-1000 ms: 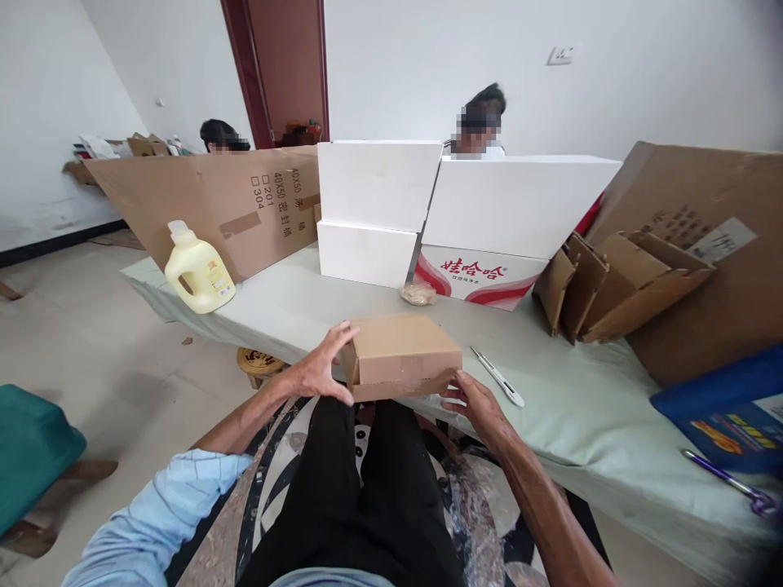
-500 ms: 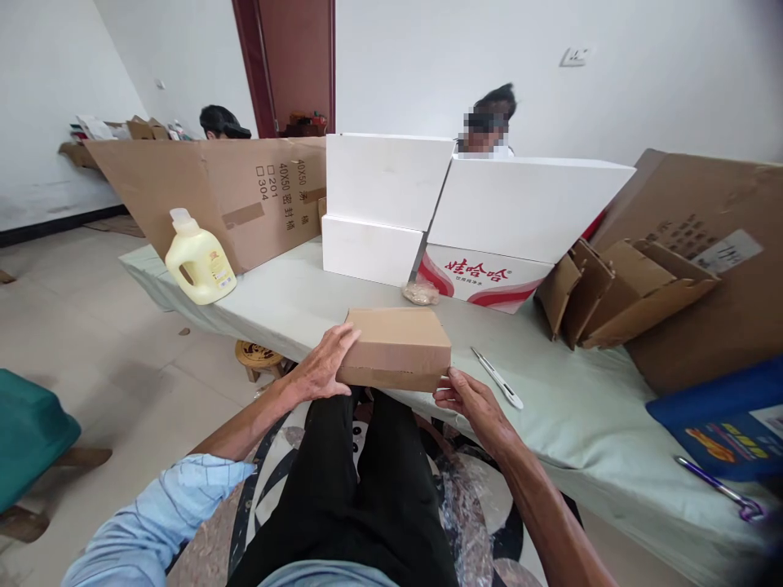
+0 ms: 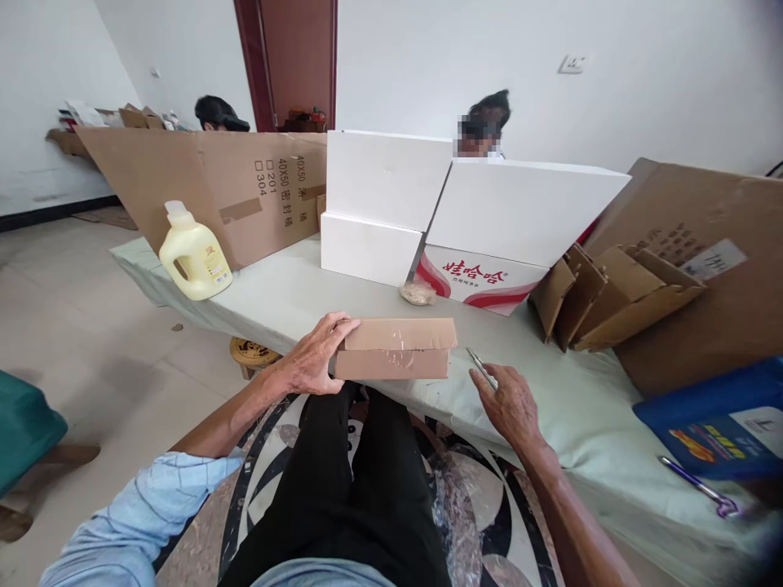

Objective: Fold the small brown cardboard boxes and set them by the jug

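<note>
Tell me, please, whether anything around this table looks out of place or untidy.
Yes: crumpled clear plastic lies beside the person's right leg, and a brown scrap sits on the floor; both look like litter.

Got plain white painted walls (image 3: 397,65) at back and left, with a dark red door frame (image 3: 254,65) left of centre, a white rectangular socket plate (image 3: 573,64) upper right and black skirting (image 3: 49,214) low left. Floored in pale grey tile (image 3: 79,293), plus a black, white and brown patterned section (image 3: 269,469) bottom centre. Furnished with a long pale-green-draped table (image 3: 581,403), a low round wooden stool (image 3: 252,352) by its near edge and a teal-covered wooden-legged seat (image 3: 28,428) far left; lit evenly.
</note>
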{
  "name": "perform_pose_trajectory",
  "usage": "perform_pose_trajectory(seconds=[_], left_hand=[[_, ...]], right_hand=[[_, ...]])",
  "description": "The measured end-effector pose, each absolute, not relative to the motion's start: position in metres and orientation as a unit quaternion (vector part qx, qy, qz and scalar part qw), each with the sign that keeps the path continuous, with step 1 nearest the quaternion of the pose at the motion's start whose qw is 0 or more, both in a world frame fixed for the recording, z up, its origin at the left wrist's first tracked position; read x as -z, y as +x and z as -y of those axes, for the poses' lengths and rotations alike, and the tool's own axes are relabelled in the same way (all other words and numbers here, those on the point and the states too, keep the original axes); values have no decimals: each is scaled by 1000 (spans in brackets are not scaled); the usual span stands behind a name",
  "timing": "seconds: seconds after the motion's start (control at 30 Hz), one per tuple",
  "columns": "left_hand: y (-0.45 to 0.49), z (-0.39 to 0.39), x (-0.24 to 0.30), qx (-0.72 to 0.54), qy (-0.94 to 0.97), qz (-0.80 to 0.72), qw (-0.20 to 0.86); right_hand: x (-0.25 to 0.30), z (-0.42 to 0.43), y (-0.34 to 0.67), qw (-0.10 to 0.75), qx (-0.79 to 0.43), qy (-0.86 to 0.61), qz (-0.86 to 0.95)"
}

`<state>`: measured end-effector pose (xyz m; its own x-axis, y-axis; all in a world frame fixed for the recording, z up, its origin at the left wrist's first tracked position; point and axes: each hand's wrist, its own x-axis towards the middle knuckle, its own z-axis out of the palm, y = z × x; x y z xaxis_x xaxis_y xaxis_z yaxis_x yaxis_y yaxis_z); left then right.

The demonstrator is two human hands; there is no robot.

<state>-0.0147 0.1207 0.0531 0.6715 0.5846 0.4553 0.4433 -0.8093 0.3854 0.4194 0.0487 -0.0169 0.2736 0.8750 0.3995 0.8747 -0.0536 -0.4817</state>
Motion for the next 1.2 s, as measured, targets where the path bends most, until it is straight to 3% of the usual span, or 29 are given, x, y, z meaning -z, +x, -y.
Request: perform_pose_trajectory(seconds=[0.1,0.17,0.43,0.73,0.87,1.2], left_hand=[[-23,-117,-64,-289,897,-289,166],[-27,-118,-65,-292,891,-296,184],[-27,-136,-56,-311,876,-298,215],[-20,-140,-48,-375,843,-297,246],[-15,-138,-44,-404,820,-307,265],[-14,-127,-42,-415,833,-291,220]], right_hand=[[34,-53,452,174,65,-797,574],[43,-53,463,129,41,-822,553],[39,-54,458,226,7,-833,506],[-38,-38,384,390,-36,-663,638],[-67,-35,347,358,-31,-562,745],[-90,-46,340,277,119,-453,839]])
